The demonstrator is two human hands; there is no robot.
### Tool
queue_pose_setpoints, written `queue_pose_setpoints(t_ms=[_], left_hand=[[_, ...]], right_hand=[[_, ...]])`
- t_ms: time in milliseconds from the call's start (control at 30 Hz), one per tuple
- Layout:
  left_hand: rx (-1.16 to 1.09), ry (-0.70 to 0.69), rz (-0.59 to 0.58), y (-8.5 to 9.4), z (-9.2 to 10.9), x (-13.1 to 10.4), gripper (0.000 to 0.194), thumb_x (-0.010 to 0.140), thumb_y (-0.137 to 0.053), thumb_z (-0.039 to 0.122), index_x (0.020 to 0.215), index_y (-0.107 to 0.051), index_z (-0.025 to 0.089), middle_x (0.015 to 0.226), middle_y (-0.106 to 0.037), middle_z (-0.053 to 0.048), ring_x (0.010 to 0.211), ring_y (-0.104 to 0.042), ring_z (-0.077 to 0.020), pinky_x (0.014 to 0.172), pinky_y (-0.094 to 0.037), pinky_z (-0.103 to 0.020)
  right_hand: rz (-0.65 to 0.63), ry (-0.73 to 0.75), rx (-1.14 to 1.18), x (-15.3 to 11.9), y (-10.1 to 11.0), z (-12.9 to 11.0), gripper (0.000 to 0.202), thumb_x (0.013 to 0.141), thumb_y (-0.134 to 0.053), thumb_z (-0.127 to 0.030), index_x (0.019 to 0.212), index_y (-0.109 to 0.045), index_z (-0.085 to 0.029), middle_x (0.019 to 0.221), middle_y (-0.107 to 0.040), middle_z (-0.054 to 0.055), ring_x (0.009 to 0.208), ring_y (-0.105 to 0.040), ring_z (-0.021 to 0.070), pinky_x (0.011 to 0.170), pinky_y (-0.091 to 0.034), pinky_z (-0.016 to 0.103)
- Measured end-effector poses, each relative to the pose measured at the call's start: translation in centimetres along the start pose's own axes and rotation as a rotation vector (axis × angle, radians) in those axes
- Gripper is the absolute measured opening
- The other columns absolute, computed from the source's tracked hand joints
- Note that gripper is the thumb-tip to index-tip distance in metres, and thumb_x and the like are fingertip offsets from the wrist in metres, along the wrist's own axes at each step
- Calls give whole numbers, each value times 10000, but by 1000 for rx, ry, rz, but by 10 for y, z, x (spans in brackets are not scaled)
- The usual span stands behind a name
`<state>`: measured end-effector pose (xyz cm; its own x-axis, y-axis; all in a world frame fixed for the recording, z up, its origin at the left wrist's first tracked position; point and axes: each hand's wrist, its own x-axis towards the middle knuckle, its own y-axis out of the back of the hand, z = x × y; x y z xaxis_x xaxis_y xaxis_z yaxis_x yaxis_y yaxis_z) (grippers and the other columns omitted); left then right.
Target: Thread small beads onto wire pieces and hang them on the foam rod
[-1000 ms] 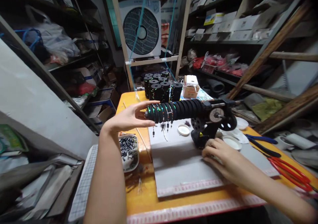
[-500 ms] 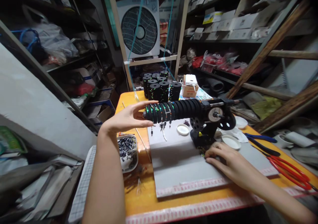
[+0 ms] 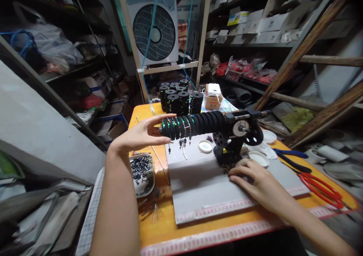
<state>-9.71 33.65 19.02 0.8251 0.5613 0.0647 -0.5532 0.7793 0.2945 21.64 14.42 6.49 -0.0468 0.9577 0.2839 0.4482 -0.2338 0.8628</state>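
A hand-cranked winding stand (image 3: 227,154) holds a grooved black roller (image 3: 208,123) level above the table. Strings of green, dark and orange beads circle the roller's left part, and a few ends with small black pieces hang below. My left hand (image 3: 134,138) grips the roller's left end, thumb below and fingers above and behind it. By the stand's foot, my right hand (image 3: 255,178) rests low on the grey board (image 3: 195,188), fingers together at a small pile of dark and yellowish bits (image 3: 226,168). What lies between those fingertips is hidden.
A white tray of black tube beads (image 3: 153,176) sits left. Several black spools (image 3: 183,101) and a small box (image 3: 213,101) stand behind. White lids (image 3: 204,146), blue-handled pliers (image 3: 292,153) and red-handled scissors (image 3: 323,190) lie about. A fan (image 3: 155,29) stands beyond.
The view has shifted slightly, moving the whole scene a little left in the picture. Both hands keep their places, left at the roller's end and right by the stand's foot.
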Motion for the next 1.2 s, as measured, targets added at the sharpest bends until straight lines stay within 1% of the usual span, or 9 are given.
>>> queue_pose_setpoints(t_ms=[233, 400, 600, 767, 867, 1000, 1100, 1133, 1200], left_hand=[[-3, -5, -7, 1, -1, 1, 702, 782, -771, 251, 1413, -464, 277, 1307, -619, -83, 1130, -620, -249, 989, -495, -433], [-11, -9, -7, -1, 0, 1, 699, 781, -769, 245, 1412, -469, 271, 1281, -632, -79, 1116, -627, -248, 987, -496, -431], [-13, -13, -19, 1, -3, 1, 707, 784, -769, 257, 1417, -457, 283, 1294, -620, -80, 1122, -620, -252, 984, -492, -439], [-34, -14, -27, 2, -5, 3, 718, 781, -772, 265, 1423, -452, 285, 1253, -632, -84, 1097, -629, -255, 994, -480, -464], [-66, -20, -39, 2, -7, 3, 728, 776, -778, 264, 1425, -448, 287, 1222, -637, -83, 1100, -626, -257, 991, -478, -464], [-52, -10, -38, 1, -6, 2, 729, 778, -776, 268, 1429, -446, 292, 1167, -649, -75, 1117, -614, -265, 965, -487, -458], [-37, -16, -35, 0, -3, 1, 724, 779, -773, 269, 1426, -450, 286, 1127, -653, -69, 1127, -598, -267, 947, -489, -442], [-22, -23, -32, 0, -2, 0, 718, 778, -773, 273, 1422, -456, 284, 1129, -649, -67, 1121, -594, -263, 940, -489, -431], [36, -36, -16, 0, -1, 1, 713, 772, -779, 292, 1415, -469, 285, 1150, -636, -65, 1063, -598, -243, 906, -494, -407]], right_hand=[[7, 26, -31, 9, -12, 0, 155, 923, -547, -252, 897, -697, -221, 913, -648, 78, 884, -610, 248, 791, -505, 423], [-10, 63, -40, 8, -9, -7, 151, 927, -523, -222, 882, -667, -219, 923, -642, 70, 901, -601, 238, 798, -508, 405], [14, 91, -71, 11, -10, -12, 146, 917, -562, -237, 947, -705, -225, 929, -645, 75, 899, -609, 238, 785, -524, 397], [45, 146, -96, 15, -20, -15, 192, 930, -520, -171, 876, -701, -205, 884, -631, 88, 873, -588, 245, 744, -514, 399], [36, 224, -80, 21, -15, -31, 189, 930, -489, -140, 875, -660, -199, 877, -608, 87, 866, -566, 238, 740, -506, 390], [36, 366, -10, 47, 14, -74, 113, 943, -472, -155, 926, -576, -197, 909, -595, 69, 848, -555, 194, 741, -488, 340], [113, 479, 130, 75, 42, -109, 89, 930, -504, -127, 912, -555, -198, 856, -604, 34, 742, -554, 141, 667, -468, 278], [121, 497, 168, 86, 50, -118, 98, 927, -515, -121, 938, -574, -198, 870, -621, 30, 724, -560, 128, 640, -465, 260], [202, 554, 186, 106, 60, -132, 145, 920, -545, -115, 1017, -616, -196, 893, -665, 31, 754, -603, 123, 657, -478, 248]])
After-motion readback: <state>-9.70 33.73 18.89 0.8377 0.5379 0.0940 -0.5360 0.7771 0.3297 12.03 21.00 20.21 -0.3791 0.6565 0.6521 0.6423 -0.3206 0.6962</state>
